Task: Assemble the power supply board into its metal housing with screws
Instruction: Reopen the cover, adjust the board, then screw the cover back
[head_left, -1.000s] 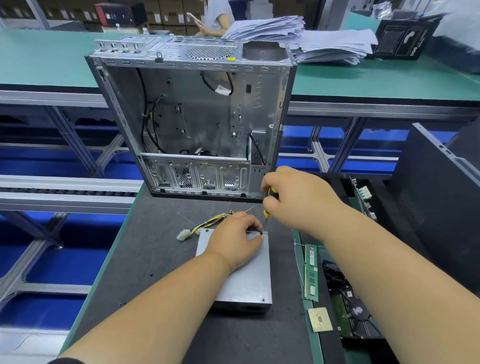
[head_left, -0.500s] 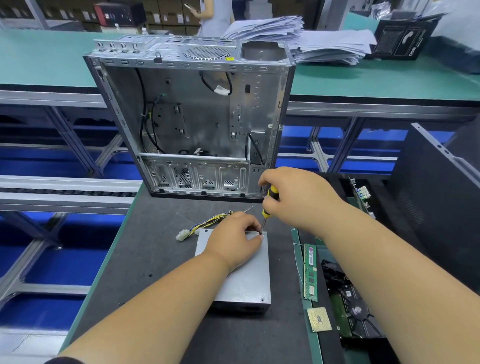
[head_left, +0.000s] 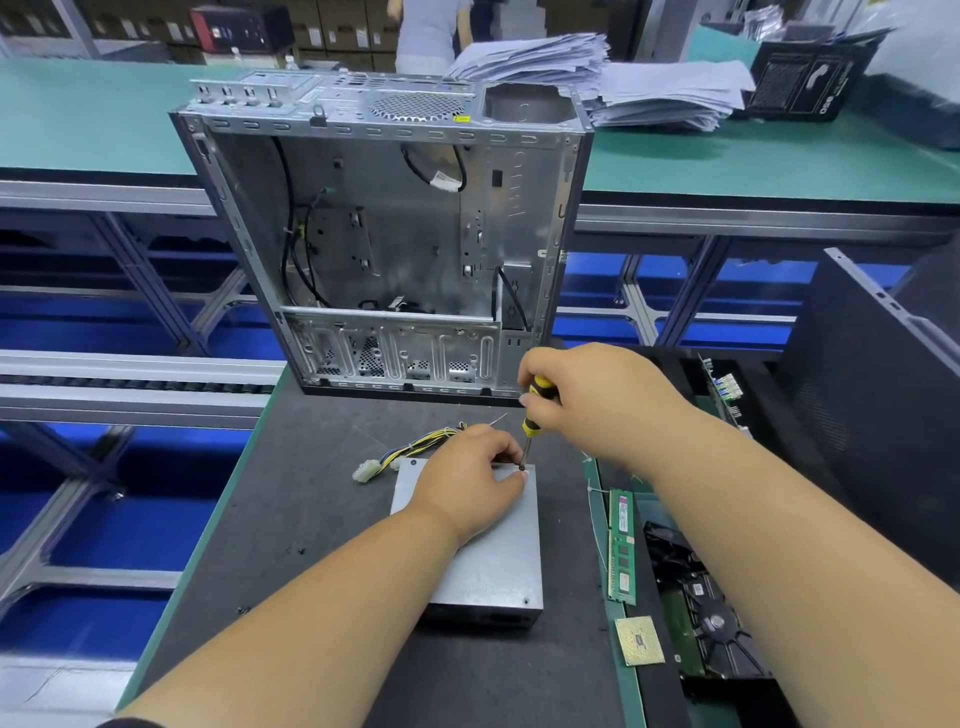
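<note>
On the dark grey work mat, seen from the single head view, lies the flat grey metal power supply housing, its bundle of yellow and black wires with a white plug trailing off the far left corner. The left hand rests on the housing's far end, its fingertips pinched close around what seems to be a small screw at the far right corner, though the screw itself is too small to make out. The right hand grips the yellow-and-black-handled screwdriver with curled fingers, the shaft upright and its tip down at that same corner. The step in hand looks like driving a corner screw into the lid. The next move likely calls for keeping the tip seated and the shaft plumb while turning, with the left fingers releasing once the thread bites. Behind stands an open silver computer chassis.
</note>
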